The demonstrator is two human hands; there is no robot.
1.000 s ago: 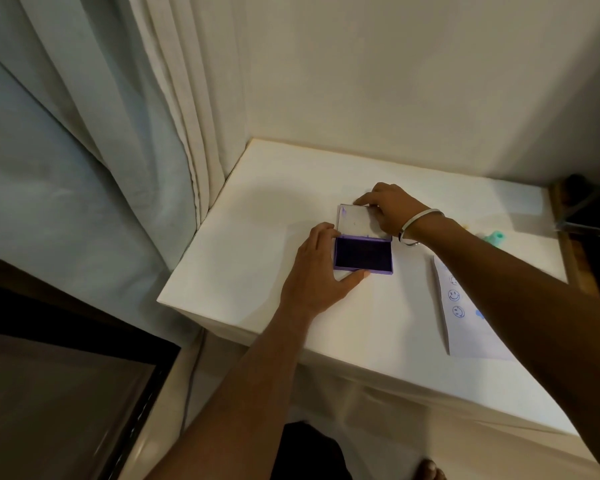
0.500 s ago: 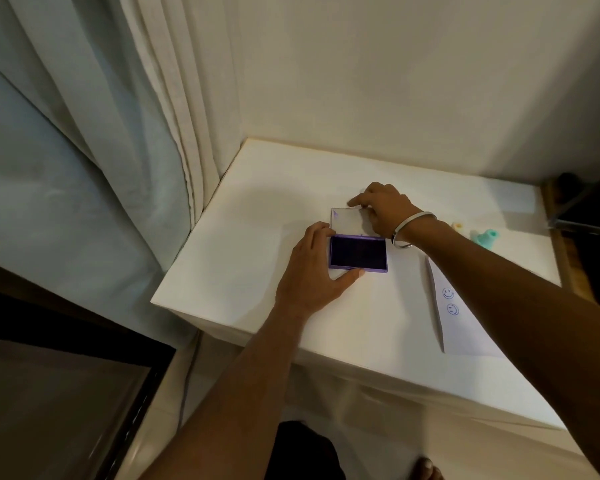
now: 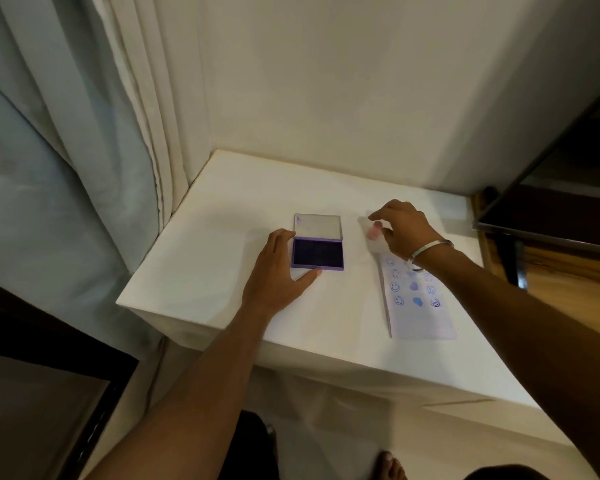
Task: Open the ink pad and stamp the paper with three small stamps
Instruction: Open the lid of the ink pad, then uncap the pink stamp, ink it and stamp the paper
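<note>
The purple ink pad (image 3: 317, 253) lies open on the white table (image 3: 201, 271), its dark pad facing up and its clear lid (image 3: 317, 225) folded back flat. My left hand (image 3: 278, 275) rests flat on the table at the pad's near left corner, fingers along its left side and thumb against its front edge. To the right, my right hand (image 3: 404, 230) curls its fingers round a small pink stamp (image 3: 374, 232), which is blurred. The white paper (image 3: 418, 306) lies under my right wrist and carries several blue smiley and heart prints.
Curtains (image 3: 84, 133) hang along the table's left side and a plain wall stands behind it. A dark framed panel (image 3: 548, 216) leans at the right, past the table's edge. A bare foot (image 3: 390, 465) shows below the table's near edge.
My right hand left the ink pad's lid and moved right to the pink stamp. The view shifted, so more of the printed paper shows. My left hand stays at the pad.
</note>
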